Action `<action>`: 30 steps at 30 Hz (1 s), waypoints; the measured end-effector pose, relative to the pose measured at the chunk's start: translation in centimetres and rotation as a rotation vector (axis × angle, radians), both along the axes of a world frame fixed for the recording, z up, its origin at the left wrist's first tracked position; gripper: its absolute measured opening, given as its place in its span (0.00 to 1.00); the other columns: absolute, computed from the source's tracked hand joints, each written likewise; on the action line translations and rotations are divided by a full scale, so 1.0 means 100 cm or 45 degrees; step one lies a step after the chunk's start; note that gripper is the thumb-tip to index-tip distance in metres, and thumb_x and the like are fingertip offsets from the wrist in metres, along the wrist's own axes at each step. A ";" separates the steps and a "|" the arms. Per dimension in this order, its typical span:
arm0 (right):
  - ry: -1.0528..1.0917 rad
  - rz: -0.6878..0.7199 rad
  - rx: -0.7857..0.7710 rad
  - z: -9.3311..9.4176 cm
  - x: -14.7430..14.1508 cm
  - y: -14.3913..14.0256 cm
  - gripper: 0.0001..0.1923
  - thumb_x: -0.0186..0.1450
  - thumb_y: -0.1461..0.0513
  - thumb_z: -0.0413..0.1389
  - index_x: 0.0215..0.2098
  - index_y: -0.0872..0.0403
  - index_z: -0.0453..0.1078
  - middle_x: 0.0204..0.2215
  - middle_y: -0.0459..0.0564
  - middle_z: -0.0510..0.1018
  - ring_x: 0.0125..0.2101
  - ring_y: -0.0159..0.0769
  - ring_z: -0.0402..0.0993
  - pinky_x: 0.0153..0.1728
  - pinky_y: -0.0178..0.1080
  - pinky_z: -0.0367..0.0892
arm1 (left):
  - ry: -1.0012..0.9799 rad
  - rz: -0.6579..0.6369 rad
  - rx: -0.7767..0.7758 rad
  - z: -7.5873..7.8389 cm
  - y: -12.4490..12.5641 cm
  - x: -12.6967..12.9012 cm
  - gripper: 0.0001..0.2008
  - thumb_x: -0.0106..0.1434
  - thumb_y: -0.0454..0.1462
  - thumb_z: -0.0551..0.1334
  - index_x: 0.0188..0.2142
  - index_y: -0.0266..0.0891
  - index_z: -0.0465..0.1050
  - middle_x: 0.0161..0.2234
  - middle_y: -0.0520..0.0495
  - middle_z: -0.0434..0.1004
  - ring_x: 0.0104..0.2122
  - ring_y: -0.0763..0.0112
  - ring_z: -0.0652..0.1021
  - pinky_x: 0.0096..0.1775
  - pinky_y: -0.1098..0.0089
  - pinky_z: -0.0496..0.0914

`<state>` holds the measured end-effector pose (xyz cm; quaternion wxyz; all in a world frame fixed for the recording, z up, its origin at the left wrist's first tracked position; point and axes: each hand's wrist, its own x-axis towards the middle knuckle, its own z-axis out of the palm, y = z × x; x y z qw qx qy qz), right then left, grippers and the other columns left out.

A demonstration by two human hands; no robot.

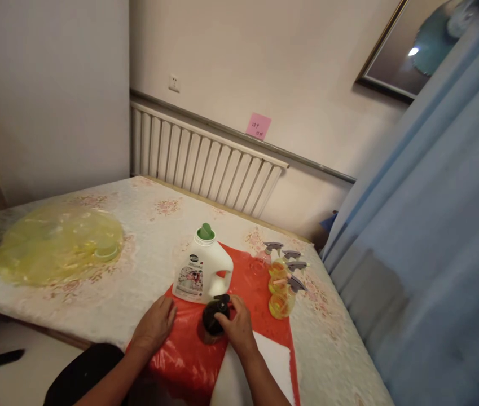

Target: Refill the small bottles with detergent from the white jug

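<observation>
My right hand (238, 328) grips a dark pump bottle (214, 319) near its top, with thumb and fingers at the black pump head. The bottle stands on a red plastic sheet (180, 352). Resting at the sheet's left edge, my left hand (155, 322) holds nothing, its fingers laid out towards the jug. Just beyond both hands is a white detergent jug (194, 270) with a handle and a printed label; something green (206, 231) shows in its uncapped mouth. To the right, several spray bottles (280, 304) with grey trigger heads stand in a row, holding yellow or pinkish liquid.
A crumpled yellow plastic bag (53, 242) lies at the left, with a pale green cap (106, 251) on it. A white sheet (273, 358) is by my right forearm. Behind the flowered tablecloth (158, 206) is a radiator (209, 158); a blue curtain (425, 242) hangs on the right.
</observation>
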<state>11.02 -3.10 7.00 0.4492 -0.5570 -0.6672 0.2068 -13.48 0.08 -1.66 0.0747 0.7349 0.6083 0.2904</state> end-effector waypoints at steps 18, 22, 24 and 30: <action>0.024 -0.086 -0.058 0.000 -0.004 -0.001 0.17 0.50 0.65 0.64 0.39 0.53 0.74 0.35 0.48 0.79 0.38 0.42 0.75 0.41 0.41 0.70 | -0.041 -0.014 -0.011 0.000 0.003 -0.001 0.11 0.67 0.40 0.48 0.30 0.44 0.64 0.32 0.47 0.72 0.35 0.61 0.74 0.42 0.62 0.67; 0.001 -0.089 -0.113 -0.006 -0.005 -0.006 0.34 0.42 0.64 0.68 0.49 0.52 0.73 0.43 0.50 0.79 0.44 0.49 0.74 0.45 0.45 0.70 | -0.041 -0.031 -0.002 -0.001 0.004 -0.002 0.12 0.67 0.41 0.48 0.30 0.44 0.64 0.32 0.46 0.71 0.35 0.61 0.73 0.42 0.62 0.67; -0.003 -0.070 -0.136 -0.012 -0.005 -0.011 0.40 0.39 0.64 0.69 0.52 0.51 0.71 0.45 0.51 0.78 0.47 0.52 0.74 0.47 0.47 0.70 | -0.045 -0.037 0.001 -0.001 0.004 -0.002 0.12 0.68 0.41 0.48 0.30 0.44 0.65 0.32 0.46 0.71 0.36 0.60 0.73 0.42 0.62 0.67; 0.023 -0.137 -0.117 -0.032 -0.010 -0.015 0.46 0.39 0.65 0.68 0.57 0.52 0.67 0.48 0.53 0.77 0.49 0.54 0.73 0.51 0.50 0.69 | -0.050 -0.026 -0.001 0.001 0.003 0.000 0.11 0.67 0.40 0.49 0.31 0.44 0.66 0.33 0.46 0.73 0.36 0.61 0.73 0.43 0.62 0.68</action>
